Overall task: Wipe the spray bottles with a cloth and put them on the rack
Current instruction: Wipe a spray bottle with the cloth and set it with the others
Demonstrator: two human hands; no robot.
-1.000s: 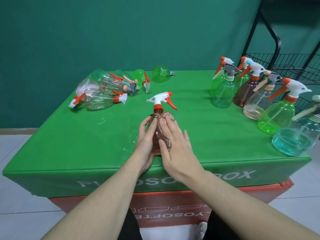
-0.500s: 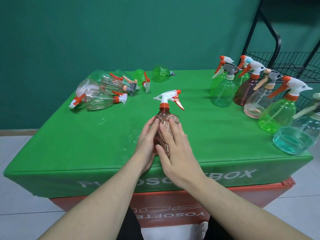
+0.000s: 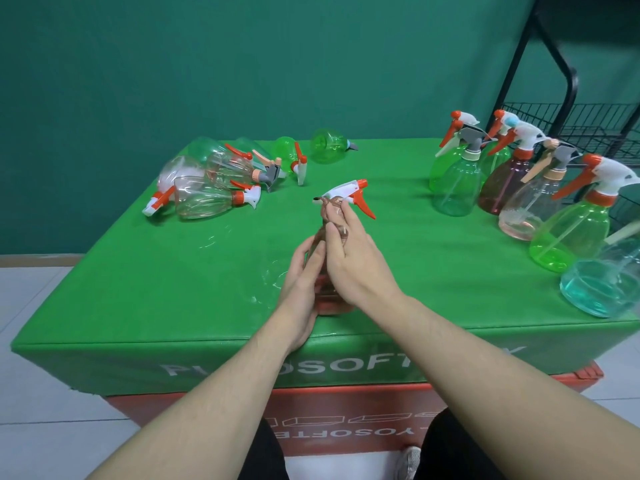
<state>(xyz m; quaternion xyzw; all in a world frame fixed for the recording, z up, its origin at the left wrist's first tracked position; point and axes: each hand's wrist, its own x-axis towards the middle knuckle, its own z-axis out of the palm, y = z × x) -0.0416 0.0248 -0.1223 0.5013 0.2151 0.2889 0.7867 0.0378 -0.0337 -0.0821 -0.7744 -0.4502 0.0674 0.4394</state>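
Both hands grasp one brown bottle (image 3: 330,299) held upright over the near middle of the green worktop (image 3: 173,289). The left hand (image 3: 301,282) curls round its lower body; the right hand (image 3: 353,265) wraps its neck just under the white-and-orange sprayer (image 3: 346,194). Left of the hands lie more bottles (image 3: 207,188); right of them others stand (image 3: 519,188), with the black rack (image 3: 568,98) beyond.

Both hands cover most of the brown bottle (image 3: 327,216), so its body barely shows. The cloth (if any) cannot be made out. The rack (image 3: 568,123) and the blue bottle (image 3: 599,289) are cut off at the right edge.
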